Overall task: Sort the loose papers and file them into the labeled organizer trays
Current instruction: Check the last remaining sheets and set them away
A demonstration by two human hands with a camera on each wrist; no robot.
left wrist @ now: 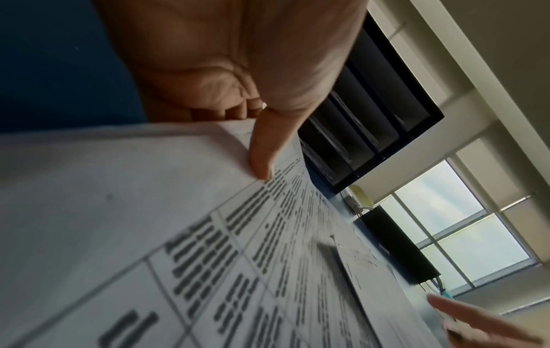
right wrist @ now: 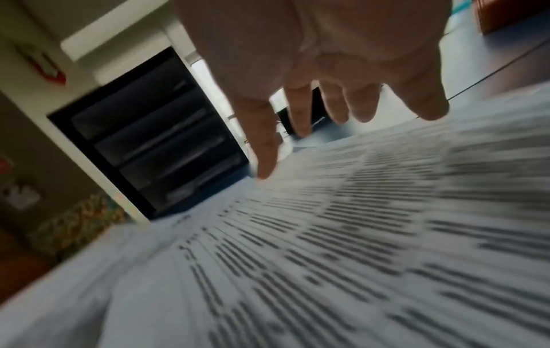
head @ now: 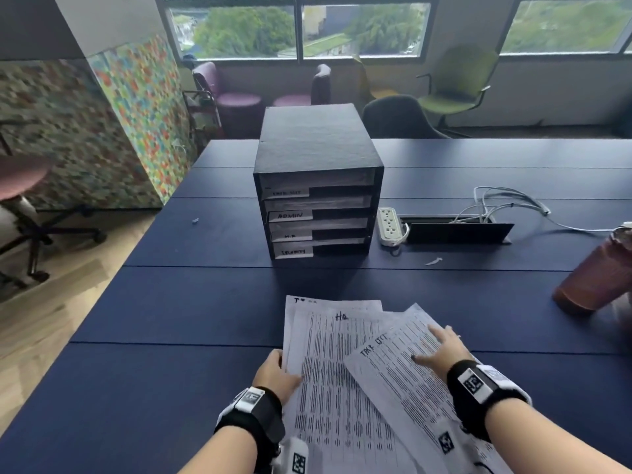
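Your left hand [head: 273, 372] pinches stack [head: 328, 371] at its left edge | right hand [head: 441, 347] spread flat on angled top sheet [head: 403, 378] | trays [head: 318, 213] straight ahead, slots facing you | right hand nearer

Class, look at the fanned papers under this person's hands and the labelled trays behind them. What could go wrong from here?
1. The left hand pinches only the edge of the fanned papers, so sheets could slide apart or slip off the table.
2. The tray labels on the organizer are small and partly illegible, so a sheet might be misfiled.
3. The bottle stands near the right hand; a sweep might knock it.
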